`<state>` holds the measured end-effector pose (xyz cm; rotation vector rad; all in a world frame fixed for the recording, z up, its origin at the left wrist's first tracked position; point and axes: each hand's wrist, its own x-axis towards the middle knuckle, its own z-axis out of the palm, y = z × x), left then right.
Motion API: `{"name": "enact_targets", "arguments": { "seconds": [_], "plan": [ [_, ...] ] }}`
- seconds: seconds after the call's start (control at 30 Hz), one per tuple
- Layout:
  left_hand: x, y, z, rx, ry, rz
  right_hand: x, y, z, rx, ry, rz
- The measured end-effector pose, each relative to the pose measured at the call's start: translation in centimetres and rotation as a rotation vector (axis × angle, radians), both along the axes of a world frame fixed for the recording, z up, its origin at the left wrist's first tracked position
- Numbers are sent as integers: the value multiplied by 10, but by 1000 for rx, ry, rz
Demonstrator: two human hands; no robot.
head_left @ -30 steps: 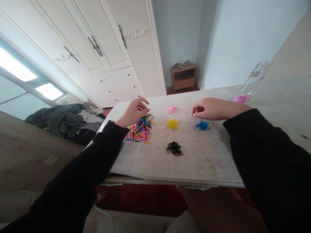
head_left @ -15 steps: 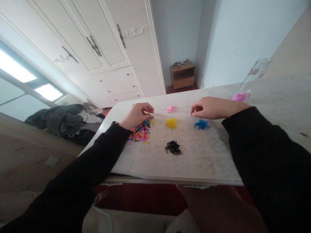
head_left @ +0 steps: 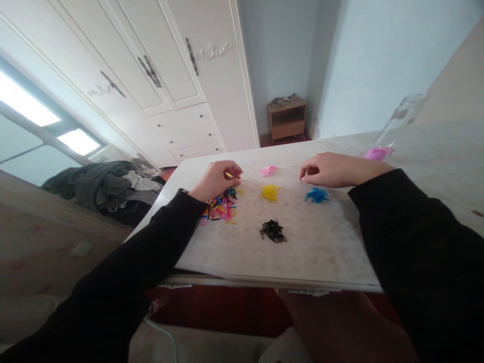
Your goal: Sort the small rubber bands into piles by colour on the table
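Note:
My left hand (head_left: pixel 218 179) is closed in a pinch over the far end of a mixed heap of small rubber bands (head_left: pixel 219 207). A thin yellow and dark rubber band (head_left: pixel 230 175) shows between its thumb and fingers. Just beyond the blue rubber bands (head_left: pixel 316 195), my right hand (head_left: pixel 323 170) has its fingers curled against the thumb; whatever they may hold is hidden. Between the hands lie a pink pile of rubber bands (head_left: pixel 268 171) and a yellow pile (head_left: pixel 270 193). Closer to me is a black pile (head_left: pixel 273 231).
The piles lie on a pale table (head_left: pixel 234 252). Behind my right wrist, a clear glass bottle (head_left: pixel 401 118) stands near a pink object (head_left: pixel 378 153). Clothes (head_left: pixel 98 189) are heaped beyond the table's left side. A white wardrobe (head_left: pixel 181 85) and a small wooden cabinet (head_left: pixel 286 121) stand farther back.
The whole view has shifted slightly, so everything appears a little farther right. Both hands keep nearly the same pose and place over the table. The band in my left fingers shows more clearly.

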<state>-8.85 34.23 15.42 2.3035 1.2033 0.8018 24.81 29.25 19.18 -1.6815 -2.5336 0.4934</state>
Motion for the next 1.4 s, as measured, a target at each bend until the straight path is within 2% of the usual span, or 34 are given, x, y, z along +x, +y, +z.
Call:
{"name": "enact_targets", "arguments": {
  "seconds": [0.27, 0.7, 0.9, 1.0, 1.17, 1.27, 1.4],
  "plan": [
    [0, -2, 4, -31, 15, 11, 1, -1, 0, 15, 4, 5],
    [7, -6, 9, -22, -227, 77, 1, 0, 0, 40, 25, 23],
    [12, -14, 14, 0, -299, 62, -5, -4, 3, 80, 84, 25],
    [18, -22, 16, -9, -350, 36, -12, -9, 9, 33, 203, 75],
    [31, -37, 12, -122, -481, -22, -30, -21, 18, -115, 426, 286],
    [35, -42, 8, -199, -499, -54, -41, -25, 17, -190, 469, 381],
    [37, -46, 8, -255, -506, -55, -50, -29, 14, -236, 483, 397]
  ]
}}
